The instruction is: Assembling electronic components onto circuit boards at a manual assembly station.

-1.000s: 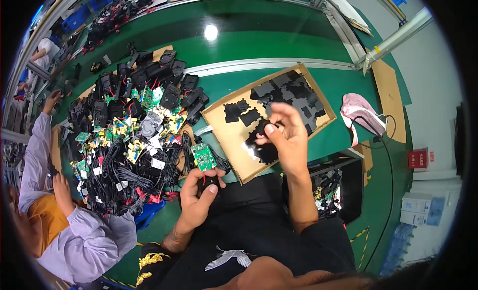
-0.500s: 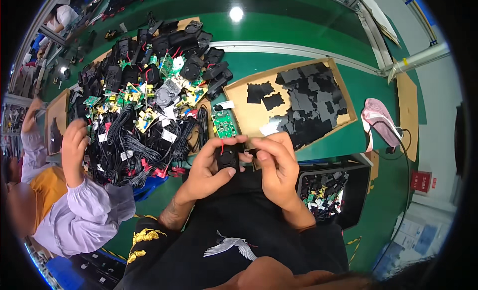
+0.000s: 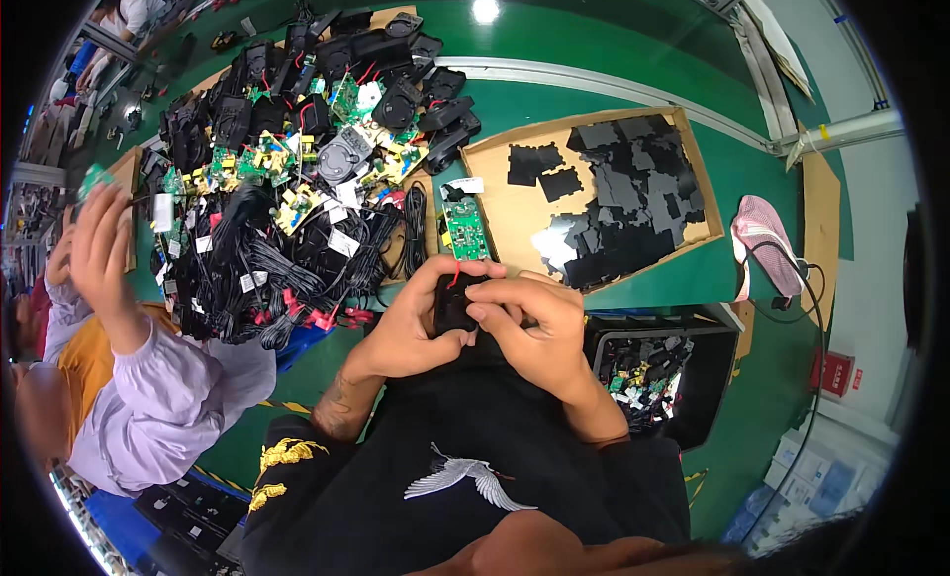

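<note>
Closely, both hands (image 3: 475,319) gripping black housing (image 3: 453,304)

Bright, even overhead light is falling across the scene. A round white glare spot (image 3: 486,8) is shining on the green table (image 3: 614,42), well beyond the hands (image 3: 495,319). Shadows are staying soft and short under the fingers. The fisheye lens is bending straight edges toward the rim, and a black border is ringing the picture. Things near the hands are showing sharp; a co-worker's raised hand (image 3: 99,244), far to their left, is blurring slightly.
</note>
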Demonstrator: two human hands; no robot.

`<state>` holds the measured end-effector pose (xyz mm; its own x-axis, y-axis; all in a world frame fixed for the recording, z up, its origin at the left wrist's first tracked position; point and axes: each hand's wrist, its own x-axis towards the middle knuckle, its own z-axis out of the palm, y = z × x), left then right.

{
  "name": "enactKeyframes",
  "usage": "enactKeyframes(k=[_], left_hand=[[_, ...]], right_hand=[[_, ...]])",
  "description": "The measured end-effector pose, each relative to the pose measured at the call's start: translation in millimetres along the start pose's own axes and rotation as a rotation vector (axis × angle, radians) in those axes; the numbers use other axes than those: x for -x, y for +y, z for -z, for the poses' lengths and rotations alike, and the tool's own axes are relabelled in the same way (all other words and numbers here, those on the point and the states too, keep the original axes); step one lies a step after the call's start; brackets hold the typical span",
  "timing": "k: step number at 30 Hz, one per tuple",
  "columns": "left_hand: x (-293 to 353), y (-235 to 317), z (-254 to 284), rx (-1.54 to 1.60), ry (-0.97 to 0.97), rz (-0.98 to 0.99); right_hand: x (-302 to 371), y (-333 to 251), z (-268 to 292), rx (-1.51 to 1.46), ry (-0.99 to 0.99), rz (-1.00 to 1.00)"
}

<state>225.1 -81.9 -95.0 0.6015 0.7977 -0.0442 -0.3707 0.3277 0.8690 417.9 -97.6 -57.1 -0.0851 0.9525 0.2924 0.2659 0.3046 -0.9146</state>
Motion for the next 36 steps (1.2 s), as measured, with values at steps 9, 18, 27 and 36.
enactKeyframes(k=[9,18,27,36], left_hand=[[-2,3,2,0.003,-0.078,-0.023],[-3,8,-5,-0.081,-0.035,-0.051],[-4,13,-16,-0.217,-0.018,-0.147],[16,23,-20,0.026,0.029,0.007]], right_hand=[[3,-7,-3,0.04,0.019,0.021],[-2,-9,-5,0.096,-0.002,0.108],[12,8,-4,0.647,0.141,0.501],[1,16,29,0.289,0.088,0.596]])
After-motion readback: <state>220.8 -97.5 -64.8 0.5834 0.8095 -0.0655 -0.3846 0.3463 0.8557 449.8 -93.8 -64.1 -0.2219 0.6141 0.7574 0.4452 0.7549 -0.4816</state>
